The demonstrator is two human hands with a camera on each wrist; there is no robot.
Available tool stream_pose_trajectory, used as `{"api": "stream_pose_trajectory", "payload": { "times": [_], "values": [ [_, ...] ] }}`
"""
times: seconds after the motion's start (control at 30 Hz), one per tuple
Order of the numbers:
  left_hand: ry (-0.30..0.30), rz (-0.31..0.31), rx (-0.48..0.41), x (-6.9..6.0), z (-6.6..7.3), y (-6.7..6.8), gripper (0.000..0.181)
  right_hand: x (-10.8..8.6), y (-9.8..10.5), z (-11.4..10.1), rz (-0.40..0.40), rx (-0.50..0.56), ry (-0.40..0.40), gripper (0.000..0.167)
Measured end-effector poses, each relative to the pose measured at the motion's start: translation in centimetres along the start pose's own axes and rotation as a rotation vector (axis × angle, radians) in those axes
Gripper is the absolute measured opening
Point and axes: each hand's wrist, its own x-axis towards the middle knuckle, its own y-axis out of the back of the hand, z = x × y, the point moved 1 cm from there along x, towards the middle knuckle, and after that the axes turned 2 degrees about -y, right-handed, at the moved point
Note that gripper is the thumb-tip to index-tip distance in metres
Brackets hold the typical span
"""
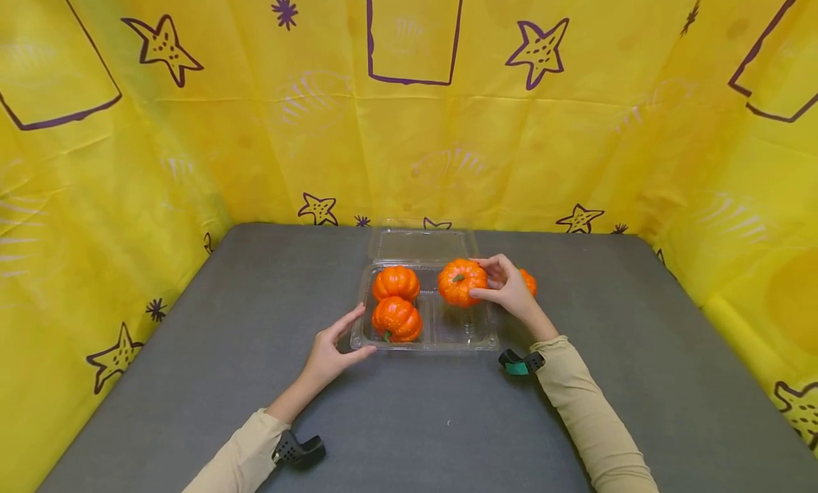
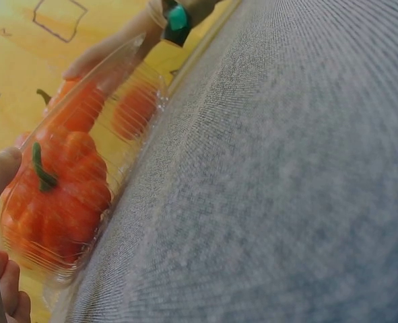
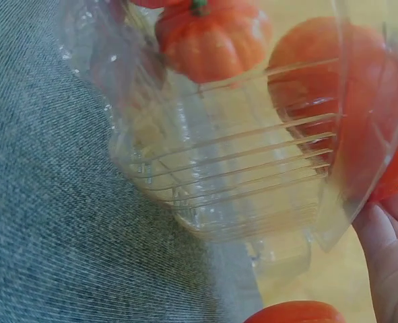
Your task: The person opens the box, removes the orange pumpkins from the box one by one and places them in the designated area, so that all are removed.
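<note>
A clear plastic clamshell box (image 1: pixel 431 345) lies on the table with its lid (image 1: pixel 422 244) folded back. Two small orange pumpkins, a rear one (image 1: pixel 396 283) and a front one (image 1: pixel 397 320), sit in its left half. My right hand (image 1: pixel 511 292) grips a third pumpkin (image 1: pixel 461 283) over the right half; in the right wrist view this pumpkin (image 3: pixel 340 101) shows through the clear wall. At the box's left front corner is my left hand (image 1: pixel 331 349), thumb and fingers spread along the edge. Another pumpkin (image 1: pixel 528 282) lies right of the box, partly hidden behind my right hand.
The box stands on a dark grey table (image 1: pixel 255 322). Yellow patterned cloth (image 1: pixel 409 138) hangs behind it and along both sides. Each wrist carries a dark band, the left band (image 1: pixel 299 450) near the table's front and the right band (image 1: pixel 520 363) beside the box.
</note>
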Motion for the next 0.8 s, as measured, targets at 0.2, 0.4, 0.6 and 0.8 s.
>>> {"api": "stream_pose_trajectory", "payload": {
  "times": [0.2,0.4,0.6,0.8],
  "values": [
    [0.010,-0.002,0.009,0.0,0.0,0.1,0.061,0.0,0.3,-0.5,0.006,-0.058,-0.025,0.063],
    [0.009,-0.007,0.014,0.0,-0.1,0.1,0.062,0.0,1.1,-0.6,0.034,-0.070,-0.041,0.056],
    [0.021,-0.014,0.010,-0.1,-0.1,0.1,0.061,-0.2,1.9,-1.1,0.053,-0.068,-0.024,0.057],
    [0.013,-0.012,0.011,-0.1,-0.2,0.0,0.061,-0.3,2.6,-1.8,0.057,-0.096,-0.020,0.057]
  ]
}}
